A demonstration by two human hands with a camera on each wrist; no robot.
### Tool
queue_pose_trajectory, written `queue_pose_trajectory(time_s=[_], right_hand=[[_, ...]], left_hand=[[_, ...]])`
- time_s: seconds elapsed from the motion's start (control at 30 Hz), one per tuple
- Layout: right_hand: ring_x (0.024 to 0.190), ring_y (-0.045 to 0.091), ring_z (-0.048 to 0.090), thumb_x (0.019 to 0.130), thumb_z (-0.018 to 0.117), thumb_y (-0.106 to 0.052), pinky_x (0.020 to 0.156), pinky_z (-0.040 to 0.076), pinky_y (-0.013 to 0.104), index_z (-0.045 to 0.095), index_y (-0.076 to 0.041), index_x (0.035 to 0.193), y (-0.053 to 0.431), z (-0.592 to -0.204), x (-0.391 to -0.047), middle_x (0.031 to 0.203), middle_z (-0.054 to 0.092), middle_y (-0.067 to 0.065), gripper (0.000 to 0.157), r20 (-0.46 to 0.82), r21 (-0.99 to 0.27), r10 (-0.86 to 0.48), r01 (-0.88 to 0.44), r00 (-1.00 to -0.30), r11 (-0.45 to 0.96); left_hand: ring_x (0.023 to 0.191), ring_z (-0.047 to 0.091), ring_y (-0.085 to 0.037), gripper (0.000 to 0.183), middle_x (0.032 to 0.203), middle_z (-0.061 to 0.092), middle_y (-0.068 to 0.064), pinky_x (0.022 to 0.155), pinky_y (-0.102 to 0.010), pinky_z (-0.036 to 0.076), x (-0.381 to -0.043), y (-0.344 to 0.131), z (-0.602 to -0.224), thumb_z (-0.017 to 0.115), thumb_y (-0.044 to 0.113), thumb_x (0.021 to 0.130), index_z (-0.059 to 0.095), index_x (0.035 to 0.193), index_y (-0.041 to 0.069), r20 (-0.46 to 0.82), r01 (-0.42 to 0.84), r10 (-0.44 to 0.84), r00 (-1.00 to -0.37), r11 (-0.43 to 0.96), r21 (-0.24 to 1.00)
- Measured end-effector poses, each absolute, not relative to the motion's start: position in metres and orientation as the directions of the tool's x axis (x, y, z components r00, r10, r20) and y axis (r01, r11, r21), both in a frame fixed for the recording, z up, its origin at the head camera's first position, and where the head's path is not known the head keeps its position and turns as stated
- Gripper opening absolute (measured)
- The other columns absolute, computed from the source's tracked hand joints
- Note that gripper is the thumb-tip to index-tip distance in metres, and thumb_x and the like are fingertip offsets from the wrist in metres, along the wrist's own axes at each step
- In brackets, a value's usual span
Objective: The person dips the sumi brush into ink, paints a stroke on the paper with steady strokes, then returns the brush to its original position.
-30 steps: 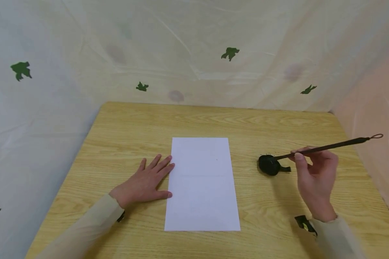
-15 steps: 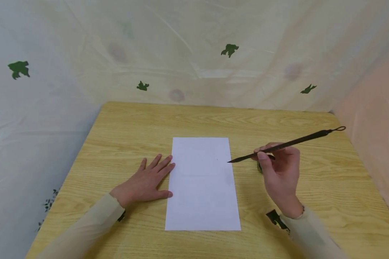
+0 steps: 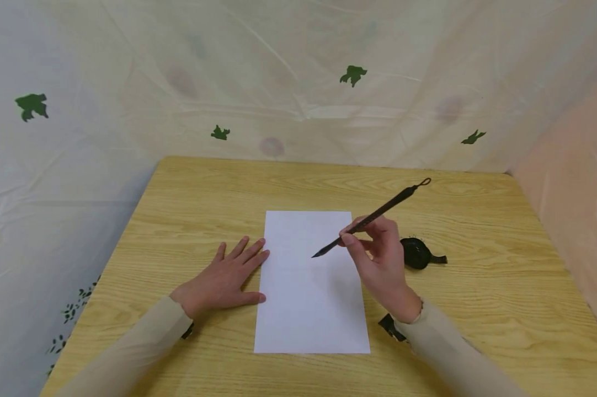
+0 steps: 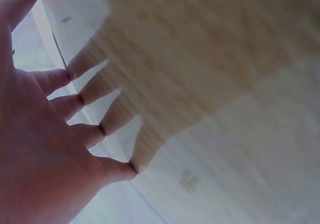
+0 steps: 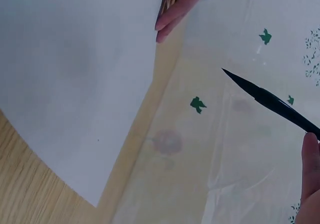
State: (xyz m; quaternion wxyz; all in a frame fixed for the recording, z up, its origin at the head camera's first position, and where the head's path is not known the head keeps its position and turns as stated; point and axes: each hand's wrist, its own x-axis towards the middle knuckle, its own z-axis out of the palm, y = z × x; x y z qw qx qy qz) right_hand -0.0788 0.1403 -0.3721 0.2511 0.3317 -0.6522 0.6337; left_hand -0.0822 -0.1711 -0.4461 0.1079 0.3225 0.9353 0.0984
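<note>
A dark writing brush [image 3: 378, 214] with a hanging loop is pinched between the thumb and fingers of my right hand [image 3: 382, 264]. Its pointed black tip hangs over the upper middle of a white paper sheet [image 3: 303, 309]. In the right wrist view the brush [image 5: 277, 106] shows its tip in the air, apart from the paper [image 5: 75, 83]. My left hand [image 3: 224, 278] lies spread, fingertips at the paper's left edge. The left wrist view shows the same left hand [image 4: 55, 134] with fingers apart, touching the tabletop.
Right of the paper stands a small black ink dish [image 3: 416, 253] with a short handle and dark specks behind it. The wooden table [image 3: 219, 187] is bordered by pale sheeting [image 3: 278, 71] printed with green birds.
My right hand has lifted the brush out of the ink dish and carried it left over the paper, its handle tilting more upright. My left hand has stayed in place.
</note>
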Motion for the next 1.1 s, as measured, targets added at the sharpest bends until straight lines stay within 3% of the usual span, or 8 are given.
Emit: queue_pose_trajectory(time_s=[0.73, 1.1], right_hand=[[0.091, 0.021, 0.065, 0.087, 0.069, 0.002, 0.069, 0.056, 0.031, 0.055, 0.001, 0.106, 0.095, -0.388, -0.083, 0.097, 0.058, 0.008, 0.024, 0.682, -0.702, -0.223, -0.709, -0.696, 0.066], [0.092, 0.021, 0.064, 0.084, 0.070, 0.008, 0.070, 0.056, 0.031, 0.054, -0.003, 0.108, 0.084, -0.395, -0.084, 0.099, 0.058, 0.008, 0.031, 0.619, -0.744, -0.252, -0.659, -0.743, 0.114]], left_hand=[[0.146, 0.007, -0.034, 0.091, 0.162, 0.012, -0.002, 0.105, -0.070, 0.012, -0.083, -0.169, -0.447, 0.054, 0.071, 0.084, 0.029, 0.154, 0.018, -0.147, 0.573, 0.609, -0.779, 0.787, 0.228], [0.147, 0.004, -0.033, 0.091, 0.162, 0.010, 0.000, 0.106, -0.069, 0.010, -0.084, -0.171, -0.447, 0.053, 0.071, 0.084, 0.027, 0.154, 0.019, -0.159, 0.561, 0.605, -0.780, 0.789, 0.251]])
